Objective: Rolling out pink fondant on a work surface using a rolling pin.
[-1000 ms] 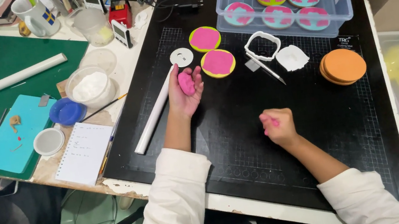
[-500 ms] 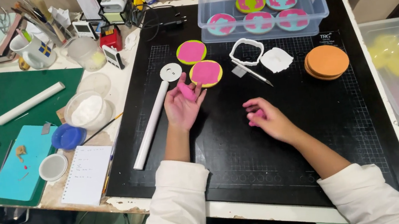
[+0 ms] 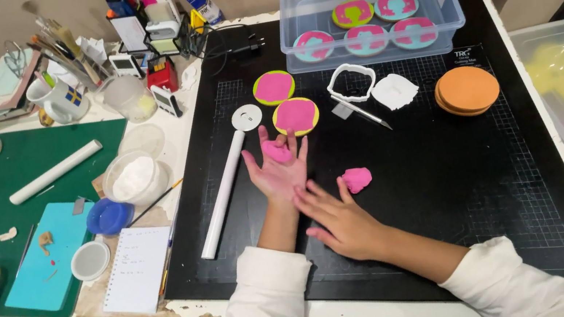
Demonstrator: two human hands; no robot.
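Two hands: left hand [image 3: 278,174] fingers spread under pink clay [image 3: 276,151]; right hand [image 3: 341,220] flat, palm hidden.

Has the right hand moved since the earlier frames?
Yes. The right hand let go of the pink lump, now lying on the black mat, and slid leftward to touch the left hand.

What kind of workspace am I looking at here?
Probably a clay craft table in a home or small studio: a black cutting mat, a white rolling pin, a clear tub of finished pink discs, and pink clay on the left hand.
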